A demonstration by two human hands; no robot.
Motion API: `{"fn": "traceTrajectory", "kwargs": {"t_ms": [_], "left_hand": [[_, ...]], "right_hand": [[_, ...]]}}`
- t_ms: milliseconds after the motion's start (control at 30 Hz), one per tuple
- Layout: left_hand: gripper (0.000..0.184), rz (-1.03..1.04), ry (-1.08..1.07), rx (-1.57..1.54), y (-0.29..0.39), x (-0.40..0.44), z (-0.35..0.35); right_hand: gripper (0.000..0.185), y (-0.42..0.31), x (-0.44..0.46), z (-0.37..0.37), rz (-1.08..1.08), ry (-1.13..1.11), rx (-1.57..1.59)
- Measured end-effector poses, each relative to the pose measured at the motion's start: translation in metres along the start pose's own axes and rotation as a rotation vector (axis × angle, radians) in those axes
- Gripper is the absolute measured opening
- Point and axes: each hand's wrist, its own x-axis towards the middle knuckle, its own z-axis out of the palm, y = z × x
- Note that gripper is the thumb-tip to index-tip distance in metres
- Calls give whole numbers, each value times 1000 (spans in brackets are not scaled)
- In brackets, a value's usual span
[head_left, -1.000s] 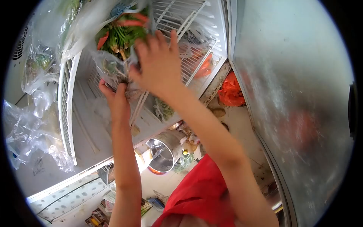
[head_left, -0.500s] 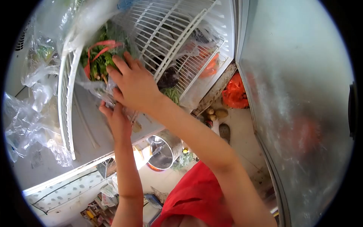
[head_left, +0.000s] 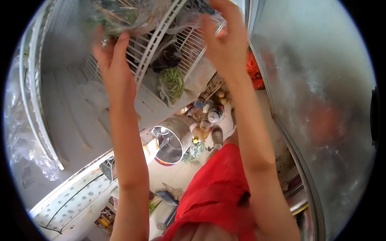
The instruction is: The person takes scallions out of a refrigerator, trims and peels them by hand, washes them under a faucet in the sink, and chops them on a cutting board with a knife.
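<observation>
My left hand point(head_left: 113, 50) is raised with thumb and fingers apart, just below a clear plastic bag of greens point(head_left: 132, 18) at the top of the view. Whether its fingertips touch the bag is blurred. That bag lies on a white wire shelf point(head_left: 155, 38) inside an open fridge. My right hand point(head_left: 226, 38) is off to the right, fingers spread and nothing in them, over the shelf's right side. Beneath the shelf are a dark bag point(head_left: 167, 57) and a bag of green beans point(head_left: 172, 83).
A frosted glass door point(head_left: 321, 92) stands open at the right, with an orange-red bag point(head_left: 254, 71) beside its edge. On the floor are a metal pot point(head_left: 173, 140), bottles point(head_left: 215, 113) and potatoes. Another wire shelf point(head_left: 34, 88) and plastic bags line the left.
Both hands have moved apart, the right one away from the greens. The bag of greens now lies further up, on the wire shelf. The camera view has shifted, showing more floor.
</observation>
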Motion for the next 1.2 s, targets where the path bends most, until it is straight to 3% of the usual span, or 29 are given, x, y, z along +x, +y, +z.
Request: {"fn": "traceTrajectory", "kwargs": {"t_ms": [67,133,200,233,267,333,400,467,500,600,700,767,800,900,967,1033,1100,1167,1200], "left_hand": [[61,342,106,243,-11,-32,-3],[49,538,72,276,-32,-75,-2],[35,412,-308,536,-59,-125,-11],[23,194,-414,448,-88,-155,-11],[23,8,-555,469,-103,-175,-7],[24,-178,-701,458,-143,-213,-1],[23,-235,-757,460,-184,-240,-2],[23,-330,-776,438,-227,-257,-1],[23,-405,-764,415,-247,-266,-1],[26,-745,-599,245,-324,-273,-6],[26,-1050,-274,-80,-410,-266,0],[25,-1195,5,-366,-458,-255,5],[25,-1198,44,-407,-479,-249,5],[26,-1165,81,-526,-528,-234,3],[30,-1114,14,-583,-545,-230,2],[32,-1155,217,-514,-532,-223,17],[34,-1120,383,-396,-507,-208,37],[38,-1006,507,-233,-486,-189,51],[35,-1032,407,-248,-490,-185,49]], "right_hand": [[32,34,-30,-31,255,-3,-91],[30,78,-76,-46,409,-121,-255],[29,117,-136,-46,511,-313,-364],[29,141,-170,-40,552,-397,-378],[31,158,-199,-32,595,-515,-382],[35,187,-247,-8,698,-689,-371],[41,217,-283,26,804,-796,-339],[47,243,-309,57,561,-598,-343],[50,254,-322,71,447,-505,-344],[57,270,-297,107,-36,-505,-405],[45,310,-315,123,-102,-986,-579],[33,320,-320,107,-100,-1129,-580],[28,320,-320,99,-100,-1200,-579],[20,318,-316,96,-81,-1026,-507],[24,324,-308,114,-154,-892,-221],[27,340,-304,141,-11,-977,-108],[30,366,-308,173,355,-1263,-166],[28,373,-293,178,335,-1452,-316],[28,374,-285,177,325,-1550,-394]]}}
